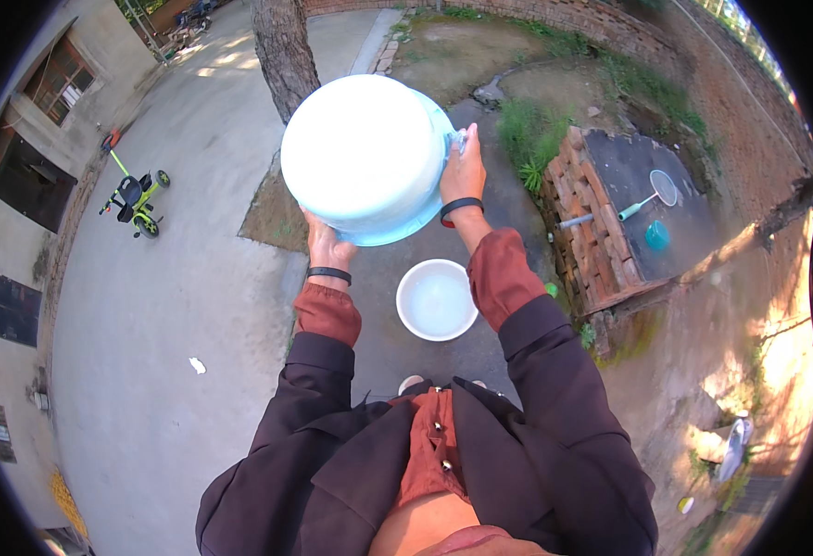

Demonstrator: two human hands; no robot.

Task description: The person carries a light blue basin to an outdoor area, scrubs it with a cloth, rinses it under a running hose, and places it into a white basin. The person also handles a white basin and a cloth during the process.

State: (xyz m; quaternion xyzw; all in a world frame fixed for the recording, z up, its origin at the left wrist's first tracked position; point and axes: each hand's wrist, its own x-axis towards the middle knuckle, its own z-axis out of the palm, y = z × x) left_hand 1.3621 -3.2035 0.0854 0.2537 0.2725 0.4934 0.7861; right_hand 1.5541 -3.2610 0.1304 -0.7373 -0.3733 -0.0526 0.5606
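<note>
Between my two hands is a large pale-blue basin [368,149], raised off the ground and so bright that its surface detail is washed out. My left hand [330,243] grips its lower left edge, and the fingers are partly hidden behind it. On the right side, my right hand [465,170] holds the rim, where something clear and shiny shows at the fingers. A white basin [437,300] with cloudy liquid in it stands on the dark wet ground before my feet, below the raised basin.
A tree trunk [285,55] rises just beyond the raised basin. A green tricycle [135,198] stands on the concrete yard [170,299] at left. To the right, a low brick structure [590,236] has a dark slab top [615,181] carrying a racket [662,187] and a teal cup [656,235].
</note>
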